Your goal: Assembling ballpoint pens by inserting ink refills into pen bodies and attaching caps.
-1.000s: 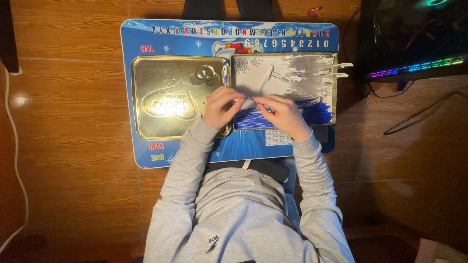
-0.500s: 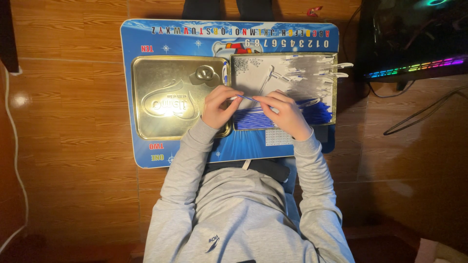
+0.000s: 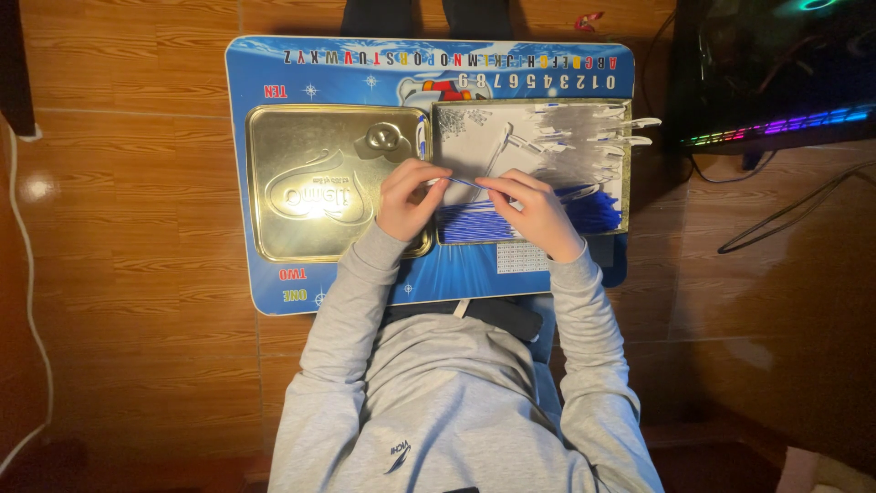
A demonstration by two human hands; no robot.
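Observation:
My left hand [image 3: 411,199] and my right hand [image 3: 537,215] meet over the left edge of an open tin box [image 3: 465,128]. Between their fingertips they pinch a thin blue stick [image 3: 463,183], one hand at each end. A small white piece shows at my left fingertips. The box holds a heap of several blue sticks [image 3: 593,217] at its near side and several white-tipped pieces [image 3: 593,137] at its far side. To the left of the box lies its gold lid [image 3: 310,183], and my left hand rests over the lid's right edge.
The box and lid sit on a blue board [image 3: 365,78] printed with letters and numbers, on a wooden floor. A keyboard with rainbow lights [image 3: 776,128] and black cables [image 3: 785,210] are at the right. A white cable [image 3: 27,274] runs down the left.
Both hands have shifted slightly away from my body, and the thin blue stick now shows stretched between their fingertips.

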